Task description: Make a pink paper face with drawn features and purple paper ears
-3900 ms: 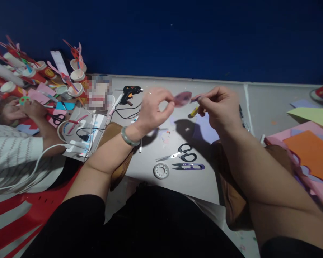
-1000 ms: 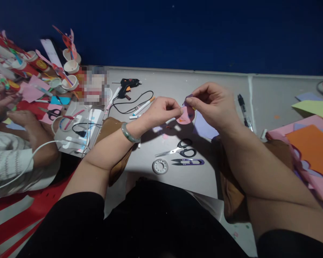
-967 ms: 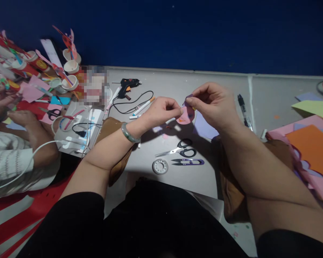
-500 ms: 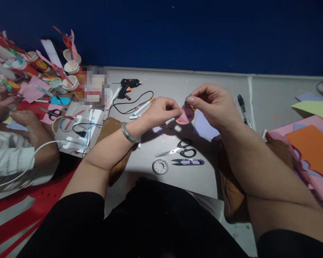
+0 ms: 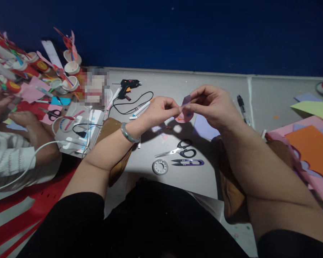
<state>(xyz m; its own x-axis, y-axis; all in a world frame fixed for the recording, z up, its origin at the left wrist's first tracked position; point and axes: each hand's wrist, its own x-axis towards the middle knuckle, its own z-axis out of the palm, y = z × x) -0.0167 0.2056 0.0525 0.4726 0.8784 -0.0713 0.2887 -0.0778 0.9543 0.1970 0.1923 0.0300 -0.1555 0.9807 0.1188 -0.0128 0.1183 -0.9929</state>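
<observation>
Between my hands, above the table, is a round pink paper piece [image 5: 181, 118] with an orange patch and dark marks. My left hand [image 5: 165, 109] pinches its left edge between thumb and finger. My right hand [image 5: 210, 104], thumb and forefinger pressed together, grips a small purple paper piece [image 5: 186, 100] at the pink one's upper edge. Fingers hide where the two papers meet. Below them lie black-handled scissors [image 5: 187, 153], purple thread snips [image 5: 197, 162] and a white tape roll [image 5: 160, 166]. A light purple sheet [image 5: 206, 127] rests under my right hand.
A black glue gun [image 5: 127, 86] with its cord lies behind my left hand, near several markers [image 5: 142, 108]. A power strip [image 5: 93, 123] and decorated paper cups [image 5: 71, 82] stand left, where another person's hand [image 5: 24, 118] is. Orange paper [image 5: 312, 154] lies right.
My right thumb has shifted slightly left and down over the pink piece. The purple paper now stands out more above it. My left hand has barely moved.
</observation>
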